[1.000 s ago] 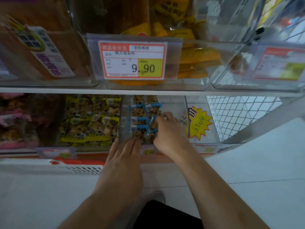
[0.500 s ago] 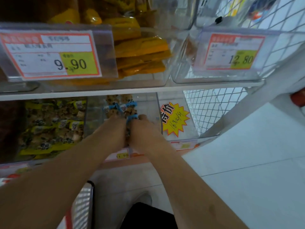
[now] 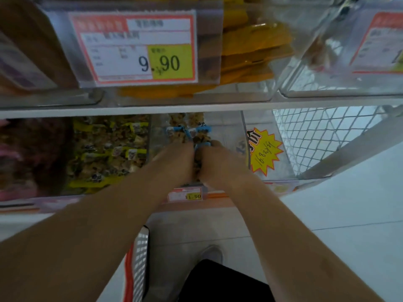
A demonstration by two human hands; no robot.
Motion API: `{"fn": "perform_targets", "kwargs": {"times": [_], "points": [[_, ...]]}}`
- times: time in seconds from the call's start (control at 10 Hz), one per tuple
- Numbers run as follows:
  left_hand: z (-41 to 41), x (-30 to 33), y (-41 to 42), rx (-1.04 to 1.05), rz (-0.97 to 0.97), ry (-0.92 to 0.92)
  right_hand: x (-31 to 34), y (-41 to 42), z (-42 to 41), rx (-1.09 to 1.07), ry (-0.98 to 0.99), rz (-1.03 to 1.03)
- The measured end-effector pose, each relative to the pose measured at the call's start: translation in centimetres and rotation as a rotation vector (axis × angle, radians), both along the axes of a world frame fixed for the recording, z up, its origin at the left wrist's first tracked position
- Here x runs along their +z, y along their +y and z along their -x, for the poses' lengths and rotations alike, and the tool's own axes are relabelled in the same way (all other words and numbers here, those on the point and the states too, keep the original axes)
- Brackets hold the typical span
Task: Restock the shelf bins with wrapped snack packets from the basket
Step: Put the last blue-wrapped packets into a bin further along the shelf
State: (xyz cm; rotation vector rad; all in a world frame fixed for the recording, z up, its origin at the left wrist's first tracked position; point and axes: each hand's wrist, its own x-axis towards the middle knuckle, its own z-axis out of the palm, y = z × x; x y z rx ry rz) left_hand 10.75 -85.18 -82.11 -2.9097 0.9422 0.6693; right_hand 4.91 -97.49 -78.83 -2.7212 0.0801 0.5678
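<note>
Both my hands reach side by side into a clear bin [image 3: 229, 129] on the lower shelf. Snack packets with blue wrapper ends [image 3: 187, 131] are stacked inside it. My left hand [image 3: 174, 158] lies with its fingers stretched forward against the left side of the stack. My right hand [image 3: 220, 162] looks curled round packets, and a blue-edged one shows between the two hands. The fingertips of both hands are hidden. The white and red basket [image 3: 140, 256] stands on the floor below my left forearm.
A bin of yellow-wrapped snacks [image 3: 104, 149] sits left of the one I reach into. The upper shelf [image 3: 196, 105] holds clear bins with orange packets [image 3: 250, 51] and a 9.90 price tag [image 3: 139, 46]. A yellow star tag [image 3: 263, 151] and a wire mesh side panel [image 3: 316, 131] are on the right.
My left hand has moved from the bin's front edge into the bin, beside my right hand. Both hands now press close together on the packets. The view has shifted.
</note>
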Motion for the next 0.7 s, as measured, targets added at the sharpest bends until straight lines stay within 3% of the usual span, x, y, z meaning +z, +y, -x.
{"fn": "perform_targets", "kwargs": {"times": [0.1,0.3,0.4,0.6,0.7], "points": [[-0.4,0.2,0.2,0.01,-0.093,-0.195,-0.8,0.0,-1.7,0.021,-0.136,0.061],[-2.8,-1.0,-0.4,0.051,-0.195,-0.152,-3.1,0.4,-4.6,0.057,0.009,0.079],[-2.2,0.6,0.0,0.0,-0.217,-0.154,-4.1,0.3,-5.3,0.099,0.02,0.073],[-2.4,1.4,-1.6,-0.164,-0.454,-0.129,-3.1,-0.5,-4.3,0.044,0.048,0.029],[-1.8,1.0,0.1,-0.082,-0.321,-0.212,-1.5,-0.9,-3.3,0.043,0.077,0.025]]}}
